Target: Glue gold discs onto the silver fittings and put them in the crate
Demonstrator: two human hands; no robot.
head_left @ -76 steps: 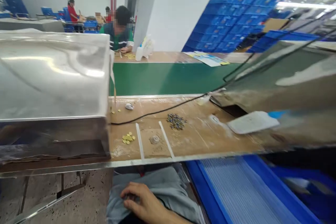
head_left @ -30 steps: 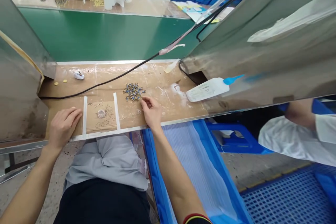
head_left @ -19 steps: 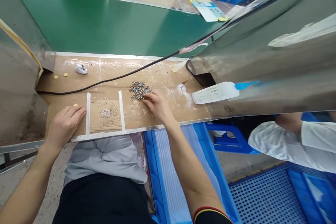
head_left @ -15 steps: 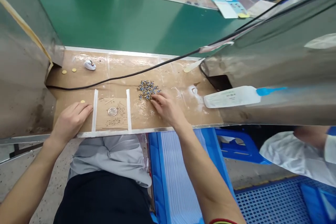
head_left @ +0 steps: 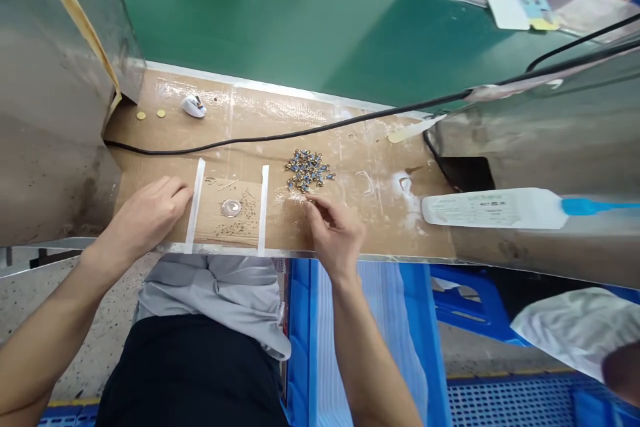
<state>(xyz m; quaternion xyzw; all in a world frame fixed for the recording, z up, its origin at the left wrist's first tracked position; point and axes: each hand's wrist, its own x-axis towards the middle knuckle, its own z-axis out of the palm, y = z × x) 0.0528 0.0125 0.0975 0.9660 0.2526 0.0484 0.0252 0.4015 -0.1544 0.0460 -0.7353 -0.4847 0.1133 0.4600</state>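
A pile of small brass-and-blue metal parts [head_left: 307,170] lies on the brown work surface. Just below the pile is my right hand [head_left: 337,230], thumb and forefinger drawn together; anything between the tips is too small to make out. My left hand [head_left: 153,210] rests at the left, beside a white tape strip [head_left: 196,203], its fingers curled and pressed together. What those fingers may hold is hidden. Between the two tape strips sits a small clear round dish [head_left: 231,207], with tiny dark bits [head_left: 240,223] scattered around it and a thin stick [head_left: 229,184] above.
A black cable [head_left: 265,139] crosses the surface. Behind it lie two yellow discs [head_left: 161,113] and a small white object [head_left: 193,106]. At the right is a white bottle with a blue nozzle [head_left: 493,208]. Metal walls [head_left: 55,100] flank the space. Another person's white sleeve [head_left: 580,327] shows lower right.
My right hand has drawn back from the pile towards the front edge, its fingers more curled. The yellow disc by my left hand no longer shows. The view has shifted.
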